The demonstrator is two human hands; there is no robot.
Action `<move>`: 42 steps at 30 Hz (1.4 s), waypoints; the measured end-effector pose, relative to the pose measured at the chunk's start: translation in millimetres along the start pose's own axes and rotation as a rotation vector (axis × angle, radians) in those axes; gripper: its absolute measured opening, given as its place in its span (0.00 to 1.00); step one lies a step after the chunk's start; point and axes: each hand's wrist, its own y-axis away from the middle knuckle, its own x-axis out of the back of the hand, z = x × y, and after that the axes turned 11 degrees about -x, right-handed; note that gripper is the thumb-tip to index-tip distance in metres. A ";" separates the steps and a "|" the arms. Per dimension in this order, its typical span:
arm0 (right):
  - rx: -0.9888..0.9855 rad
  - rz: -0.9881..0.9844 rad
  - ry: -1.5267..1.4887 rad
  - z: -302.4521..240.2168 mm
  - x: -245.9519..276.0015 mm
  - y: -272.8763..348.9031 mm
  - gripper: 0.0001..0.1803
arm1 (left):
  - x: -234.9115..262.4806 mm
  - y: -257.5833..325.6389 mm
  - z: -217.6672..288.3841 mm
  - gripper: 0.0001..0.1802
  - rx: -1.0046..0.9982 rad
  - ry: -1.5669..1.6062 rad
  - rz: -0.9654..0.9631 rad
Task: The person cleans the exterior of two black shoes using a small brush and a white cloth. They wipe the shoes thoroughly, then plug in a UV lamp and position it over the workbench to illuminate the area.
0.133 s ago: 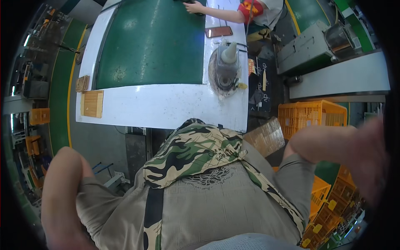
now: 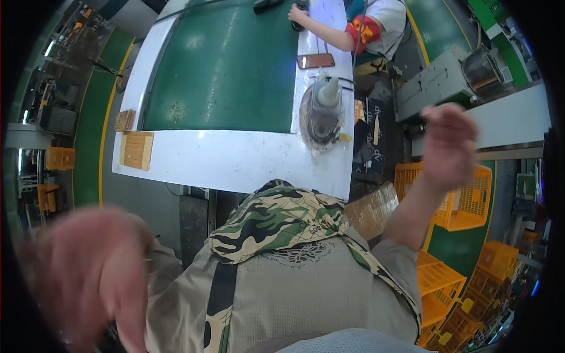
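Observation:
My left hand (image 2: 97,273) is raised close at the lower left, and motion smears its fingers. On the right my right hand (image 2: 450,147) is held up above the yellow crates, slightly blurred, its fingers loosely bent and the thumb apart. I see nothing in it. Neither hand touches the white table (image 2: 235,159) in front of me. Nearest on that table are a slatted wooden piece (image 2: 136,150) at its left corner and a clear squeeze bottle (image 2: 328,94) with a nozzle, standing in a clear container at the right.
A green belt (image 2: 220,76) runs away from me between white borders. At the far right a co-worker's hand (image 2: 298,15) holds a dark object by the belt. A phone (image 2: 316,60) lies nearby. Yellow crates (image 2: 468,200) and a cardboard box (image 2: 374,209) stand right.
My left hand has come up into view at the lower left. The right hand has swung inward from the right rim. The table sits slightly lower and further right in the picture.

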 end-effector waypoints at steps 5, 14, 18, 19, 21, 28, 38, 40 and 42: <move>-0.810 0.633 -0.083 140.1 37.1 129.2 0.09 | 40.0 205.7 26.0 0.39 1.103 0.007 -0.643; -1.468 0.668 -0.082 265.5 38.8 289.7 0.13 | 183.2 476.6 193.5 0.43 1.986 -0.669 -1.245; -1.485 0.440 0.252 278.2 43.2 297.4 0.14 | 170.5 477.5 197.6 0.38 1.890 -0.888 -1.425; -1.474 0.432 0.311 278.2 44.3 296.2 0.14 | 163.2 480.4 195.9 0.38 1.865 -0.941 -1.412; -1.460 0.424 0.407 278.5 45.1 293.0 0.12 | 160.1 482.4 204.0 0.38 1.802 -1.025 -1.408; -1.196 0.110 0.569 290.1 67.1 306.9 0.10 | 148.4 489.4 209.9 0.39 1.764 -1.104 -1.388; -1.668 0.568 0.217 275.2 40.0 266.8 0.07 | 149.4 492.1 209.5 0.39 1.717 -1.114 -1.405; -1.706 0.579 0.184 288.8 54.3 284.6 0.08 | 147.1 491.6 208.3 0.39 1.725 -1.103 -1.425; -1.753 0.596 0.173 290.0 56.1 285.1 0.08 | 148.4 492.3 209.0 0.39 1.717 -1.114 -1.443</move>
